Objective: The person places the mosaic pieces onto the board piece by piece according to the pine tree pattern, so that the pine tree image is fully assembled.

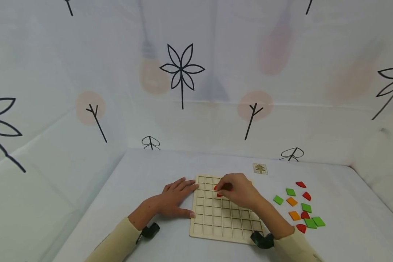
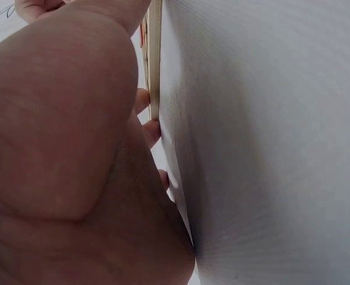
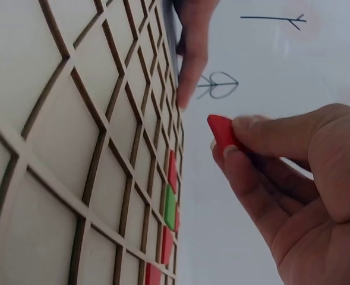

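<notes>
A light wooden grid board (image 1: 207, 220) lies on the white table. My left hand (image 1: 175, 198) rests flat beside it, fingers spread, with fingertips and thumb at the board's left edge. Over the board's upper part, my right hand (image 1: 238, 189) pinches a red tile (image 3: 223, 132) between thumb and fingers. That tile is held above the grid surface. The right wrist view shows a green tile (image 3: 170, 208) and several red tiles (image 3: 167, 244) set in the grid squares near the far side. In the head view the right hand mostly hides them.
Right of the board lie loose tiles: several green squares (image 1: 306, 207), orange squares (image 1: 294, 215) and red rounded wedges (image 1: 306, 196). A small pattern card (image 1: 260, 168) lies behind the board. White printed cloth (image 1: 209, 123) encloses the table's back and sides.
</notes>
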The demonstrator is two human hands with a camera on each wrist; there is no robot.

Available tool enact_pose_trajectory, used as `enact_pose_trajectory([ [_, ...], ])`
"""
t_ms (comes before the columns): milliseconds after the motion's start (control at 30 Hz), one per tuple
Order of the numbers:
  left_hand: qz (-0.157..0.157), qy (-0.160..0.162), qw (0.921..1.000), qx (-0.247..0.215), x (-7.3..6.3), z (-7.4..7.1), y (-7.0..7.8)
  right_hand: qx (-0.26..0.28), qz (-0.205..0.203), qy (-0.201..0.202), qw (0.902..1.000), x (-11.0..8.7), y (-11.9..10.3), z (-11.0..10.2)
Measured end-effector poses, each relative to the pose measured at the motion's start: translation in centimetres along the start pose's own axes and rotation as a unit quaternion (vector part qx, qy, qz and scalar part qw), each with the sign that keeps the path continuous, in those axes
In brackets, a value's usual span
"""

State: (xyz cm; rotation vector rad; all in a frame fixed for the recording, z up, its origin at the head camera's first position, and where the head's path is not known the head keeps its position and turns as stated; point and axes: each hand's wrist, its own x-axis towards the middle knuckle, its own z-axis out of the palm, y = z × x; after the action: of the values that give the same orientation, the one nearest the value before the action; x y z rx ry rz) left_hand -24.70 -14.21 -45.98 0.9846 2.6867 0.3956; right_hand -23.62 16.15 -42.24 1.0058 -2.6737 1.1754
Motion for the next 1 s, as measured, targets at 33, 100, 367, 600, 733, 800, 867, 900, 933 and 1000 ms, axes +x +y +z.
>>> enact_pose_trajectory([
  [33,0.0,0.0,1.0,0.0,0.0,0.0,0.1,-0.004,0.001,0.003,1.0,0.1,0.0,0.1],
  [100,-0.002,-0.001,1.0,0.0,0.0,-0.1,0.1,-0.01,0.002,0.009,0.9999,0.2,-0.2,0.3],
  [367,0.0,-0.001,1.0,-0.005,0.1,-0.2,0.2,-0.005,0.006,0.001,1.0,1.1,-0.3,1.3],
  [600,0.006,0.0,0.9999,-0.011,0.0,-0.3,0.3,-0.021,0.033,-0.004,0.9992,2.2,0.0,2.5],
  [733,0.007,0.0,0.9999,-0.013,0.0,-0.3,0.4,-0.033,0.051,0.003,0.9981,2.5,0.3,3.0],
  [800,0.006,-0.001,0.9999,-0.011,-0.1,-0.3,0.4,-0.039,0.05,0.005,0.998,2.6,0.4,3.2],
  [867,0.006,-0.001,0.9999,-0.01,-0.1,-0.3,0.4,-0.044,0.046,0.006,0.998,2.7,0.5,3.4],
  [900,0.005,-0.002,0.9999,-0.009,-0.1,-0.3,0.4,-0.047,0.044,0.006,0.9979,2.7,0.5,3.4],
  [933,0.005,-0.001,0.9999,-0.01,-0.2,-0.3,0.5,-0.051,0.042,0.007,0.9978,2.7,0.6,3.5],
  [1000,0.006,0.0,0.9999,-0.01,-0.2,-0.3,0.6,-0.062,0.036,0.009,0.9974,2.7,0.6,3.6],
])
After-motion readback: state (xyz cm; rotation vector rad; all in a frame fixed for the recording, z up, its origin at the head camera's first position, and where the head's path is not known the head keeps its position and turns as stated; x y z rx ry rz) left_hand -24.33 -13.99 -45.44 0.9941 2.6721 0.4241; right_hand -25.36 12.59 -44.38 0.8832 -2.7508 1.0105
